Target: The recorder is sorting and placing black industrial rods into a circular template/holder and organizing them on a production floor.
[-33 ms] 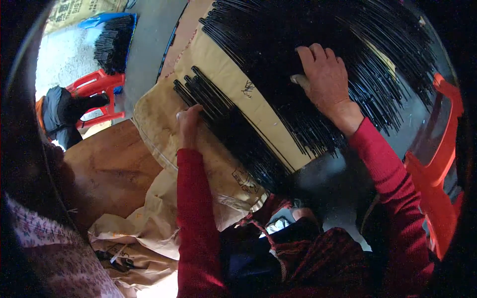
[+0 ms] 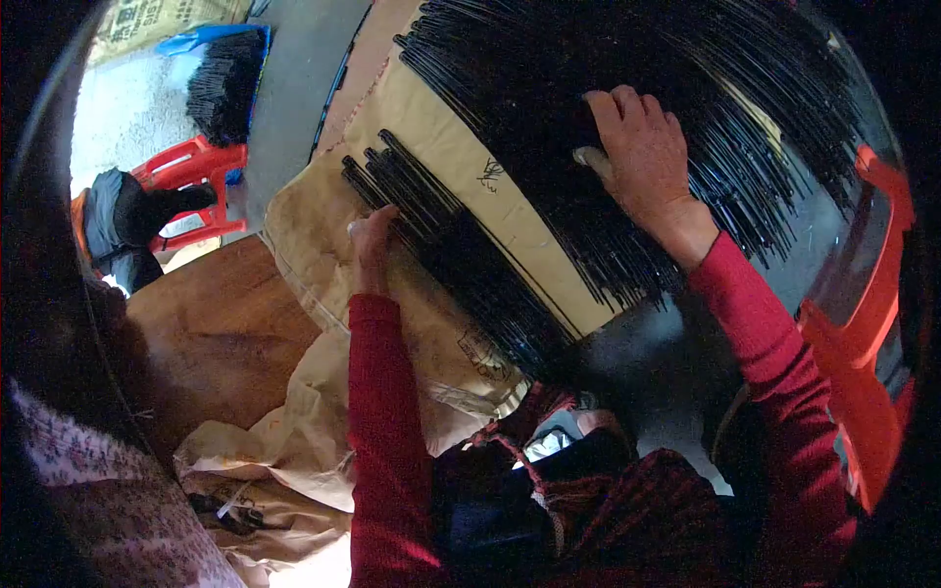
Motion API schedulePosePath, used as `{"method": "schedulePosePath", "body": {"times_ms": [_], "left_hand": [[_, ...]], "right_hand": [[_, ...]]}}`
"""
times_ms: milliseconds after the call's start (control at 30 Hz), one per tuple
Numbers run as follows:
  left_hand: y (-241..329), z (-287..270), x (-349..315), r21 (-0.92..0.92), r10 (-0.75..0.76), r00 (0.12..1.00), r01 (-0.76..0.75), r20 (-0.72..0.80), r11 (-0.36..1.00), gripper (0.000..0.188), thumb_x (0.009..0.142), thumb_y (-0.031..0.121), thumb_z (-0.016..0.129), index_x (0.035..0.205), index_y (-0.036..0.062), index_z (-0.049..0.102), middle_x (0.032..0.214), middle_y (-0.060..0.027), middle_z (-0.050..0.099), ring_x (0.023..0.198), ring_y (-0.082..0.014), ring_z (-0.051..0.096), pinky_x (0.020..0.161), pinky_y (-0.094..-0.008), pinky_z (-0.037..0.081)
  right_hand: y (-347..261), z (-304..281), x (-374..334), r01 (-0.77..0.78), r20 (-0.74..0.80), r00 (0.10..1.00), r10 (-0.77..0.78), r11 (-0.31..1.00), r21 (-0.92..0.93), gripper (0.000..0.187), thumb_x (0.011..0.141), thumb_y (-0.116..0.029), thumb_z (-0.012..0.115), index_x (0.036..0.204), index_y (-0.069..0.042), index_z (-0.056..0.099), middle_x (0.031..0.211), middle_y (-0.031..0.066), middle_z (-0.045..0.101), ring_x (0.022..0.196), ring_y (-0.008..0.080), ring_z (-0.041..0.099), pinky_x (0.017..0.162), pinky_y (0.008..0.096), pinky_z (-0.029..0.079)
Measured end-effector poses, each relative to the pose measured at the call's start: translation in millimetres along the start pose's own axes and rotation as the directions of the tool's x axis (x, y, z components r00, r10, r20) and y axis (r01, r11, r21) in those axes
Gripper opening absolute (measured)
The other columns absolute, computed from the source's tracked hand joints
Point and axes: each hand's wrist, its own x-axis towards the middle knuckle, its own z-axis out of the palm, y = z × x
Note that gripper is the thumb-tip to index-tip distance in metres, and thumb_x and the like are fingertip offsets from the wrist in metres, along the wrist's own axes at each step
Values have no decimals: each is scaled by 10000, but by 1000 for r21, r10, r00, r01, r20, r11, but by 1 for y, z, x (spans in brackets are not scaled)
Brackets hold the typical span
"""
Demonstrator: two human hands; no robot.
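Note:
Long thin black rods lie in two groups on tan sacking (image 2: 441,132). My left hand (image 2: 372,240) is at the outer edge of the smaller bundle of black rods (image 2: 480,279), its fingers curled against it and partly hidden. Over the large pile of black rods (image 2: 549,108) rests my right hand (image 2: 642,157), palm down. Its fingers are bent but apart and its thumb is stretched out to the left; no rod shows in its grasp. A strip of bare sacking separates the two groups.
A red plastic chair (image 2: 853,343) stands at the right. Farther off at left are another red chair (image 2: 181,167), dark clothing (image 2: 123,225) and another stack of black rods (image 2: 223,88). Crumpled tan sacks (image 2: 284,421) lie at lower left, beside flowered cloth (image 2: 98,480).

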Motion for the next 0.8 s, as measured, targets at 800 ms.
{"method": "schedulePosePath", "body": {"times_ms": [800], "left_hand": [[119,-7,-27,-733,464,628,677,625,69,344,789,81,564,1128,32,538,839,-11,460,749,-166,447,722,-309,381]], "right_hand": [[-111,39,-71,-335,496,807,-321,442,832,850,771,-398,774,1382,43,381,1314,260,513,1220,340,530,1011,402,433]]}}
